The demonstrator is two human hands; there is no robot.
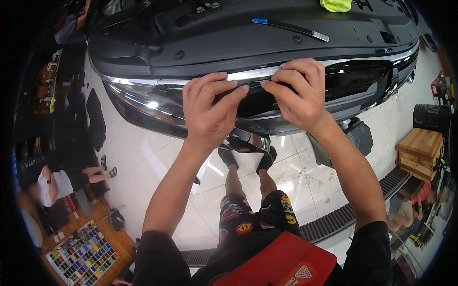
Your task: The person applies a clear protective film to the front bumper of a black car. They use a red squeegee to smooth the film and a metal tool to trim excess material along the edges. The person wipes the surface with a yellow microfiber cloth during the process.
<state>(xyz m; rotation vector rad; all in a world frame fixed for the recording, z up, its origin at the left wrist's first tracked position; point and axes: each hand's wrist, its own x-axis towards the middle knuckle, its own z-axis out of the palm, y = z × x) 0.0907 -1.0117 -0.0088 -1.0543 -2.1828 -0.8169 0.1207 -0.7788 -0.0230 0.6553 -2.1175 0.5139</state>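
The front of a black car stretches across the far side, with a bright chrome strip (252, 74) along its upper edge. My left hand (207, 107) and my right hand (303, 97) are raised to this strip, a short gap between them. On each, the fingers curl and the thumb comes close to the fingertips, as in a pinch. Anything thin between them is too small to make out. Below the strip lies a glossy black panel (257, 101). Beyond my right hand, a slim black cutter (291, 29) with a blue end rests on the dark plastic cover (219, 40).
A yellow-green cloth (336, 5) lies at the far edge. Wooden boxes (419, 150) and a black drum (431, 117) stand at right. A person (55, 186) with folded arms is at left, near a colour sample board (83, 255). A red pouch (279, 262) hangs at my waist.
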